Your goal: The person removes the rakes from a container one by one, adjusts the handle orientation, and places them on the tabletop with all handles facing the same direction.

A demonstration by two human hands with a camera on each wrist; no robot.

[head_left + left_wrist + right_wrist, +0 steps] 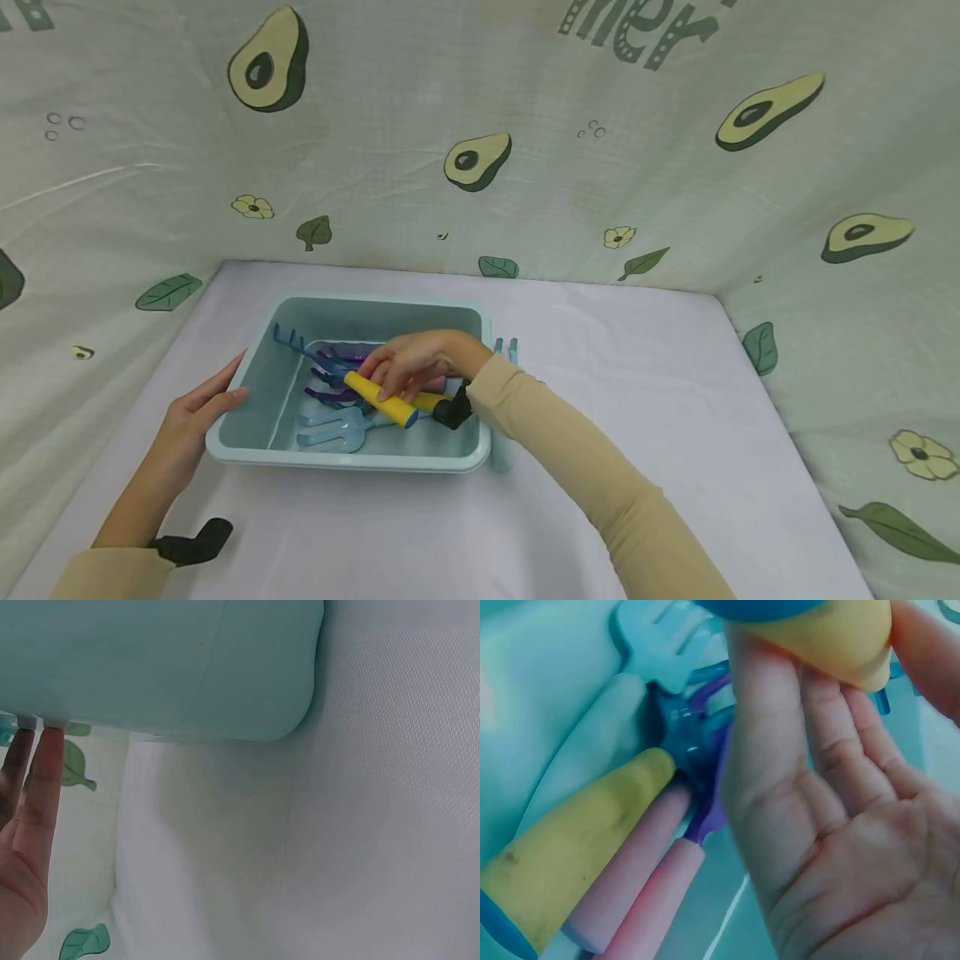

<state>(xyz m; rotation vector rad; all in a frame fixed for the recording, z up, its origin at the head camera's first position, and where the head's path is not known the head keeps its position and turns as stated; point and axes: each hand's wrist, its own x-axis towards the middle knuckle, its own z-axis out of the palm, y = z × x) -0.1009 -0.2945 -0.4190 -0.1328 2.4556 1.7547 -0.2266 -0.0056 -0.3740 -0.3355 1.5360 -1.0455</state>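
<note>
A pale blue-green tub stands on the table with several small garden hand tools in it. My right hand is over the tub and holds a blue hand rake by its yellow handle; the rake's tines point up to the left. Below it lie a light blue hand fork, purple and dark blue tools, and another yellow handle beside pink handles. My left hand touches the tub's left rim with fairly straight fingers.
Just outside the tub's right wall lies a light blue forked tool, partly hidden by my right arm. White cloth covers the table. A curtain printed with avocados hangs behind and at both sides.
</note>
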